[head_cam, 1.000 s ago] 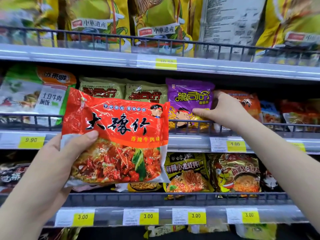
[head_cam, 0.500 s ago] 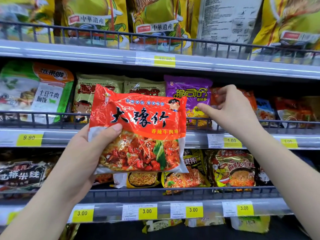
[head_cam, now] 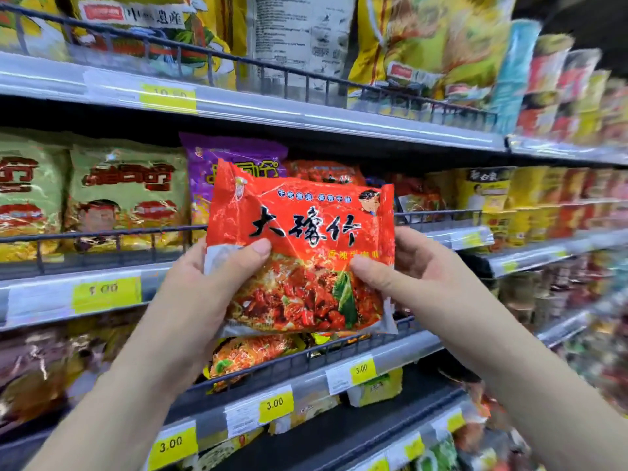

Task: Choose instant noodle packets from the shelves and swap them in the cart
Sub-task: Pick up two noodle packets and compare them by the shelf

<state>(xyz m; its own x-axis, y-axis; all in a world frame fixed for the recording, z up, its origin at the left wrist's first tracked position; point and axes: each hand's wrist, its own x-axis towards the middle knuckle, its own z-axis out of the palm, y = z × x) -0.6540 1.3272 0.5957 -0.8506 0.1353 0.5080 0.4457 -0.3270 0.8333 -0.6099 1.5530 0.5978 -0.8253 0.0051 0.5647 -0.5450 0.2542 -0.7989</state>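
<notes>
Head view: red noodle packet (head_cam: 300,229) between left hand (head_cam: 207,294) and right hand (head_cam: 424,277).

One red noodle packet (head_cam: 299,232); two hands, a left hand (head_cam: 210,287) and right hand (head_cam: 424,270); two green packets (head_cam: 125,195); one purple packet (head_cam: 207,175).

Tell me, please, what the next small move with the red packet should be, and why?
Probably draw the red noodle packet down and away from the shelves. The left hand and right hand both grip it in front of them, so it seems chosen; the cart is out of view.
</notes>
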